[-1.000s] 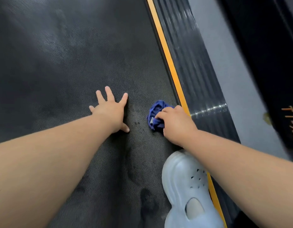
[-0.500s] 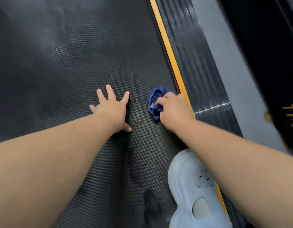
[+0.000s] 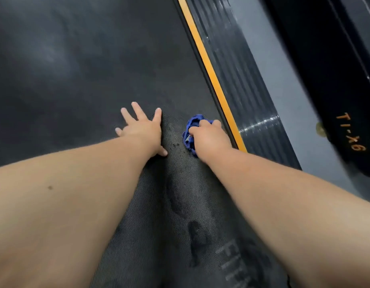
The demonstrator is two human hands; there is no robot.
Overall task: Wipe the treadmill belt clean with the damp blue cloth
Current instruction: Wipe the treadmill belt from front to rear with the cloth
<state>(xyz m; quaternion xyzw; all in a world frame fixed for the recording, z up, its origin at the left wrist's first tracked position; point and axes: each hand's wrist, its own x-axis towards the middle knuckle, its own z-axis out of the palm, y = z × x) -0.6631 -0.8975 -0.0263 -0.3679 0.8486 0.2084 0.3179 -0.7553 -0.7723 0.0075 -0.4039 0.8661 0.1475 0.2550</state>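
The black textured treadmill belt (image 3: 92, 75) fills most of the view. My right hand (image 3: 210, 137) grips a crumpled blue cloth (image 3: 190, 132) and holds it down on the belt, close to the belt's right edge. My left hand (image 3: 143, 129) lies flat on the belt just left of the cloth, with its fingers spread and its palm down. A few small dark specks (image 3: 176, 144) sit on the belt between the two hands. Darker wet-looking patches (image 3: 197, 242) mark the belt nearer to me.
An orange stripe (image 3: 209, 67) borders the belt's right edge, with a ribbed black side rail (image 3: 240, 80) beside it. Grey floor (image 3: 290, 84) and a dark machine base with orange lettering (image 3: 350, 132) lie further right. Faint white lettering (image 3: 231, 260) is on the near belt.
The right hand with the cloth has shifted slightly along the right edge of the belt. The pale shoe seen at the bottom has left the view. The left hand stays flat.
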